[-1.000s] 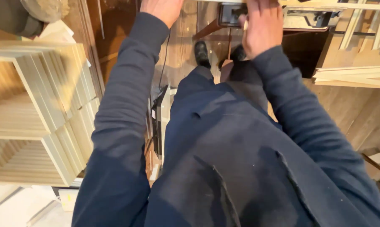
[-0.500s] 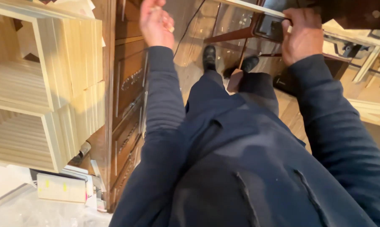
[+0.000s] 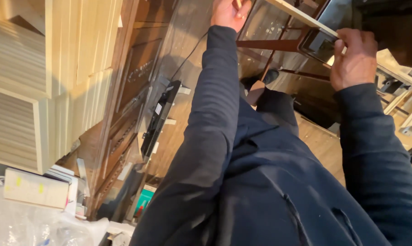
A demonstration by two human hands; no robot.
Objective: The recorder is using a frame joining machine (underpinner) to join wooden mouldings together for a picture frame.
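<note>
My view points down along my own body in a dark blue top, with both arms stretched forward. My left hand is at the top edge, fingers curled on a pale wooden strip that runs diagonally to the right. My right hand grips the same light strip further along, next to a dark rectangular frame. Below the hands a reddish-brown wooden bar crosses, and my dark shoe stands on the wooden floor.
Stacks of pale wooden frames fill the left side. Dark brown carved panels lean beside them. A long black tool with a cord lies on the floor. White boxes and plastic wrap sit at bottom left. More light wooden pieces are at right.
The view has swung and tilted to the right. Both hands stay up on the pale strip, the left one now at the top edge and the right one lower.
</note>
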